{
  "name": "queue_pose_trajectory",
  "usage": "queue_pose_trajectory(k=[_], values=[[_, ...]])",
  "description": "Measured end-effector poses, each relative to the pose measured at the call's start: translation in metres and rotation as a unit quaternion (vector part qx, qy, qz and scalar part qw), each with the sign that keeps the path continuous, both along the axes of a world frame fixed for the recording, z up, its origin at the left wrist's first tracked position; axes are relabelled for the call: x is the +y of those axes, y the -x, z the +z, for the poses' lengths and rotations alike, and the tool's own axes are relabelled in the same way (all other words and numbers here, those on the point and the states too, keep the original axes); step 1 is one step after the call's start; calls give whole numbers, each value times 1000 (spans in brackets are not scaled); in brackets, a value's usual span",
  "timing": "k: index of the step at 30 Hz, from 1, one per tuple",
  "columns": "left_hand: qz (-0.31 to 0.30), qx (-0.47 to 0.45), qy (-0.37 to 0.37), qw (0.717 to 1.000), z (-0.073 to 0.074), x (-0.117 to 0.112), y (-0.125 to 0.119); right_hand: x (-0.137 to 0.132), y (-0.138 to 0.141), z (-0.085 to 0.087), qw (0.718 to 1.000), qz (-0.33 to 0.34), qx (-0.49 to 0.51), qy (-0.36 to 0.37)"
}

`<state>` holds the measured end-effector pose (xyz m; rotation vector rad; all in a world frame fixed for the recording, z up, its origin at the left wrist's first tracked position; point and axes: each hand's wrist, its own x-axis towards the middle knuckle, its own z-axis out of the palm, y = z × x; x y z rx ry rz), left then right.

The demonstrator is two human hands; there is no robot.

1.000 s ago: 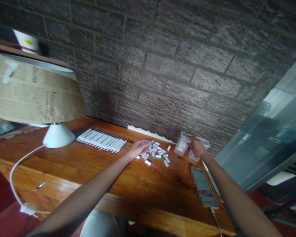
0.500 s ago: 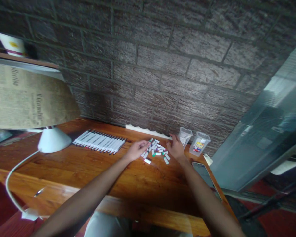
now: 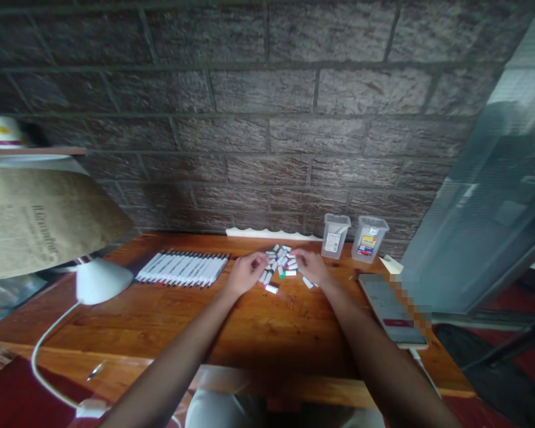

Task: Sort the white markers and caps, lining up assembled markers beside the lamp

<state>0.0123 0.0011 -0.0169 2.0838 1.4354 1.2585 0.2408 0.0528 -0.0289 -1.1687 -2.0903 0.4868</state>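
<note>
Far edge of the wooden desk [image 3: 249, 321] set against a brick wall [image 3: 267, 119], with a white scalloped strip [image 3: 271, 234] along the join. Open wood between the forearms and back to the desk's near edge. Tighter room at the sides: row of white markers [image 3: 182, 268] just left of the work, two clear plastic tubs [image 3: 336, 236] just right, pixelated phone [image 3: 395, 309] farther right. Small white marker pieces [image 3: 276, 264] with coloured ends in a loose, jumbled heap near the far edge, between the hands. Left hand [image 3: 246, 273] and right hand [image 3: 310, 266] loosely curved, fingers at the heap; any grip on a piece impossible to tell.
</note>
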Motion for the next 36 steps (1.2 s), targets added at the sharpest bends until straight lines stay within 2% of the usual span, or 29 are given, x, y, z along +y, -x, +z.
queue_pose_trajectory(k=[3, 6, 10, 13, 16, 18, 20, 23, 25, 31, 36], values=[[7, -1, 15, 1000, -4, 3, 8, -7, 11, 4, 998, 47, 4, -29], [4, 25, 33, 999, -8, 6, 11, -8, 14, 5, 995, 54, 23, -84], [24, 95, 44, 994, -9, 6, 7, -10, 12, 5, 997, 60, -2, -51], [87, 139, 45, 985, -5, 3, 4, -13, 14, 5, 997, 64, -27, -33], [182, 186, 45, 965, 0, 0, 4, -15, 15, 6, 997, 66, -38, -29], [235, 207, 60, 948, 2, -1, 6, -17, 15, 7, 996, 69, -41, -30], [262, 219, 92, 935, 2, -2, 9, -18, 15, 9, 996, 68, -39, -30], [257, 235, 143, 927, 1, -1, 13, -20, 15, 10, 997, 65, -35, -25], [245, 242, 149, 927, 0, -1, 13, -21, 15, 11, 997, 65, -34, -25], [255, 246, 93, 931, 1, 0, 15, -20, 16, 9, 997, 67, -32, -17], [277, 303, 86, 908, 1, 2, 29, -19, 15, 8, 997, 72, -25, -18]])
